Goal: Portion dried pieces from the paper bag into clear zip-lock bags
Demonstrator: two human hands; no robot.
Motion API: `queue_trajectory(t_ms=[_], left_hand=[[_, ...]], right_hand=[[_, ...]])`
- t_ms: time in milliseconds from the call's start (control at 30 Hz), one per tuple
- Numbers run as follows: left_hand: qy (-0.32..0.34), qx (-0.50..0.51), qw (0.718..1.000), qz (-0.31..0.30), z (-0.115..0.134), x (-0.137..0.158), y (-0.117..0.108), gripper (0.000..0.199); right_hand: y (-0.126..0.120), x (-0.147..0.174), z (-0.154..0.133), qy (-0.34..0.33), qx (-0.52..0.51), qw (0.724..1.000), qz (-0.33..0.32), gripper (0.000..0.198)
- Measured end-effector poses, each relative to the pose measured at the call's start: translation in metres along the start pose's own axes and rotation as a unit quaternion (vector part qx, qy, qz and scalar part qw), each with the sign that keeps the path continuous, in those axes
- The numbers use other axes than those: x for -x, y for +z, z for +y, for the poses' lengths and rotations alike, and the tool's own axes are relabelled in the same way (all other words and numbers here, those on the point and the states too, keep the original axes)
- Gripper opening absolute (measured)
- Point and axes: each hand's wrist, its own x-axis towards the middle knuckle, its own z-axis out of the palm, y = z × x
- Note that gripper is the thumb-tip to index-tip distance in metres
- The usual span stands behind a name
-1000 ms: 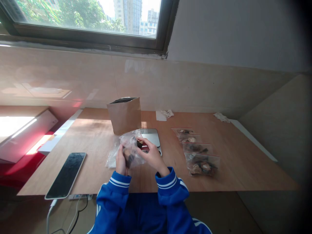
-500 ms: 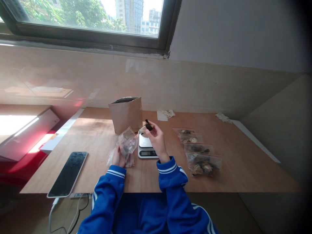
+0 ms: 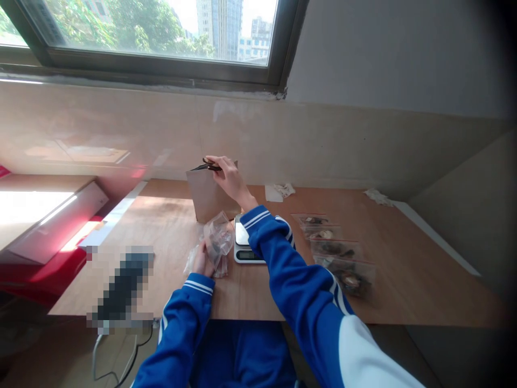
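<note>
- The counter (image 3: 169, 237) carries a brown paper bag (image 3: 208, 196) standing upright at the back, with a scale (image 3: 244, 245) just in front of it and sealed packets (image 3: 335, 250) in a row to the right.
- The right hand (image 3: 226, 173) is at the bag's open mouth, fingers (image 3: 216, 164) pinched shut on a small dark piece (image 3: 207, 166) right over the rim. To do this well, keep it centred over the opening and do not tip the bag.
- The left hand (image 3: 201, 264) rests on the counter left of the scale, fingers closed on a clear pouch (image 3: 218, 240) held upright.
</note>
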Motion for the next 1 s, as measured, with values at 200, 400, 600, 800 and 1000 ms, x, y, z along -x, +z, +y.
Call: queue_trajectory(t_ms=[200,400,600,800,1000], left_hand=[[0.002,0.006,1.0,-0.004,-0.001,-0.002,-0.001,0.042],[-0.005,0.016,1.0,-0.014,-0.001,-0.003,-0.001,0.043],[-0.009,0.024,0.999,-0.031,0.001,0.0,0.001,0.044],[-0.016,0.039,0.998,-0.052,0.001,0.0,-0.001,0.044],[-0.013,0.044,0.997,-0.062,-0.002,-0.004,-0.006,0.047]], right_hand=[[-0.001,0.008,-0.001,0.019,0.003,1.0,0.02,0.04],[-0.011,-0.016,0.01,0.019,-0.017,0.999,0.032,0.041],[0.0,-0.015,0.023,0.019,-0.061,0.997,-0.039,0.038],[-0.007,0.003,0.006,0.025,-0.124,0.991,-0.046,0.031],[-0.018,0.016,-0.01,0.012,-0.143,0.987,-0.072,0.024]])
